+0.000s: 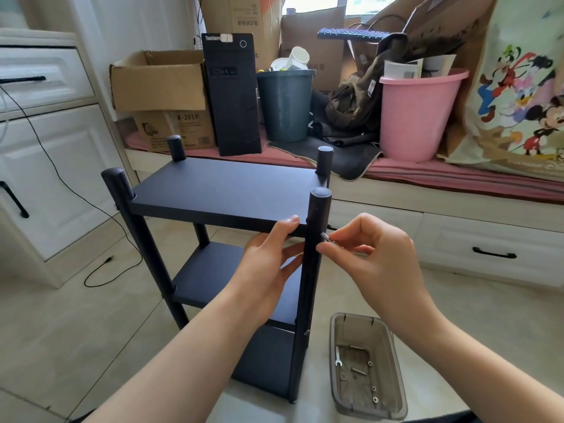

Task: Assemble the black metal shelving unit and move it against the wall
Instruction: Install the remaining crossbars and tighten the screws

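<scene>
Shelf unit (225, 190) stands on floor; left hand (268, 261) grips top shelf edge, right hand (369, 254) pinches bolt (325, 237) at front post (314, 239). Clear tray (396, 383) holds wrench (337, 357), bolts, washers. Pink bucket (418, 117) holds papers.

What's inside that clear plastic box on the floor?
The plastic box holds a small wrench, a few bolts and several washers. Its tinted near wall blurs whatever lies along the front edge.

Pale tiled floor (61, 331) underfoot, white cabinet (45, 154) with black handles on the left. Along the back runs a window seat (442, 209) with white drawers and a pink cushion (457, 178), daylight pouring through the window (360, 3) above.
</scene>
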### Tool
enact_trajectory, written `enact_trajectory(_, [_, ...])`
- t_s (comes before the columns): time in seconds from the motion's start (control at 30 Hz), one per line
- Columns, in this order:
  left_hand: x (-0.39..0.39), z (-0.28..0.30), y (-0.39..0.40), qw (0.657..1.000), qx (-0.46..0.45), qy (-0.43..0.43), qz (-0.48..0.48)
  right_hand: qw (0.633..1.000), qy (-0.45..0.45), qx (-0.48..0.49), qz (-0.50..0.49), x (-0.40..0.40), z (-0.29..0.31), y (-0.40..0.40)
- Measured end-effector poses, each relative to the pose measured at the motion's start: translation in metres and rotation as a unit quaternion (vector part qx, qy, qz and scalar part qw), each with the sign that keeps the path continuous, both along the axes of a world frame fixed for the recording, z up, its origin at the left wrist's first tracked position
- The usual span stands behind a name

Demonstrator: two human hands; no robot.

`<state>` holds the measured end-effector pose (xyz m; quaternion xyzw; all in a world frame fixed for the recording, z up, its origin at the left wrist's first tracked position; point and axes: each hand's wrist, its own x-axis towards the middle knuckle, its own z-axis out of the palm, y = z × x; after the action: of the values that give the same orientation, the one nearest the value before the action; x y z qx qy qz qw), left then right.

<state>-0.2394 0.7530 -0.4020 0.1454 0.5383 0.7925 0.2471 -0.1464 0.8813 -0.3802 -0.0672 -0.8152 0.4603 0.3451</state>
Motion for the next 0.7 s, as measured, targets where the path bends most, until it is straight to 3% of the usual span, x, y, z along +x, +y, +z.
enact_trajectory(0.43, [0.0001, 0.0013, -0.0004, 1.000, -0.003, -0.021, 0.010, 1.000, -0.008, -0.018, 0.002, -0.0094, -0.0011, -0.0009])
enact_trajectory(0.7, [0.0017, 0.0024, -0.0001, 1.000, -0.004, -0.026, 0.015, 0.999, 0.002, 0.040, -0.010, -0.0056, -0.0013, -0.0023])
